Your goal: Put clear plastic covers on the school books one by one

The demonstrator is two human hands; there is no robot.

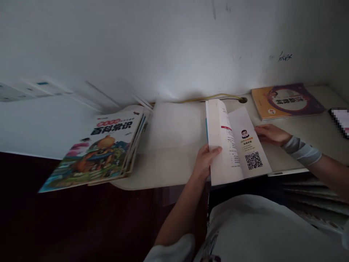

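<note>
An open book (226, 160) with white pages is held tilted above the desk's front edge. Its right page carries a QR code and a small cartoon head; the left page has lines of print and a red bar. My left hand (205, 159) grips the left edge, thumb on top of the page. At the right edge of the book, my right hand (272, 134) has its fingers closed on the page's border. A grey band wraps that wrist. The undersides of the book and the fingers behind it are hidden.
On the left, a stack of picture-covered books (106, 145) overhangs the desk (166, 156). An orange and purple book (289, 101) lies at the back right, near a phone (340, 120). A yellow cable (201, 97) runs along the wall to a round hole.
</note>
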